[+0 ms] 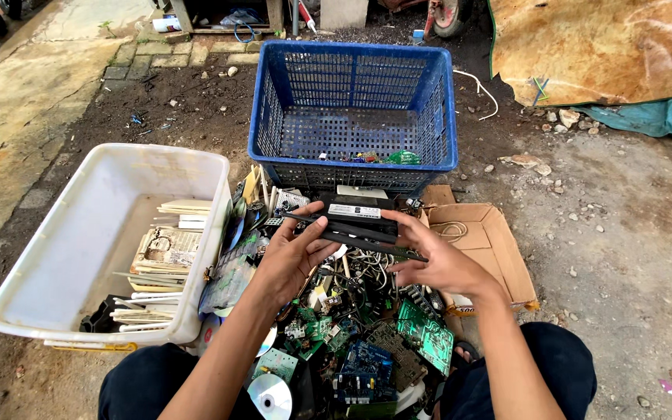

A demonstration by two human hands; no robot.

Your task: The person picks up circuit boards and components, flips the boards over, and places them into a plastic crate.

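Containers come first: one white plastic tub (79, 233) on the left holding flat white plates and casings, one blue slotted crate (351, 109) ahead with a few green scraps on its floor, and one open cardboard box (491, 241) on the right. Between them lies a single heap of green circuit boards (367, 342), wires and two shiny discs (270, 397). Above the heap, one black flat device (355, 225) is held in the air. Left hand (289, 253) grips its near edge, thumb over the top, fingers curled beneath. Right hand (437, 260) clasps its right end, fingers half open.
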